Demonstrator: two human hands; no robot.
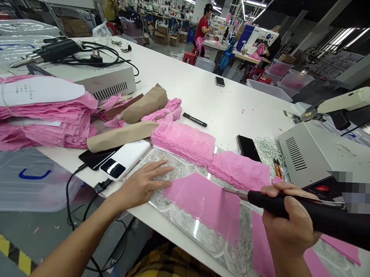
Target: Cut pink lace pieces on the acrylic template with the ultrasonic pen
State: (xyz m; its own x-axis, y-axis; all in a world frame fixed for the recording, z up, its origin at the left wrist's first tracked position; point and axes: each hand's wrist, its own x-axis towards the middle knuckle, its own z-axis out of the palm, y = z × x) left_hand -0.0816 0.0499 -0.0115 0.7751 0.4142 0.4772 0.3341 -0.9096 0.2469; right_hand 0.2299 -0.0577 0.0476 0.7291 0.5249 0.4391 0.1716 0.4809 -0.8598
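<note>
A cut piece of pink fabric [203,202] lies flat on a clear sheet with a grey-white pattern [184,226]. My left hand [146,181] rests palm down with fingers apart, its fingertips at the fabric's left edge. In my right hand [292,216] is a thick black-handled cutting tool [271,202], its slim metal tip touching the fabric's upper right side. A thin silver metal piece shows beside the handle; its kind is unclear. More pink pieces [261,244] lie under and beside my right wrist. Just beyond are two stacks of pink lace pieces [185,142].
Bundled pink fabric [44,124] and a grey box [107,82] with a corded black tool stand left. A white power bank [125,158], black marker [195,119], phone [248,148], pale string [268,152] and a second grey box [328,149] surround the work. People sit or stand farther back.
</note>
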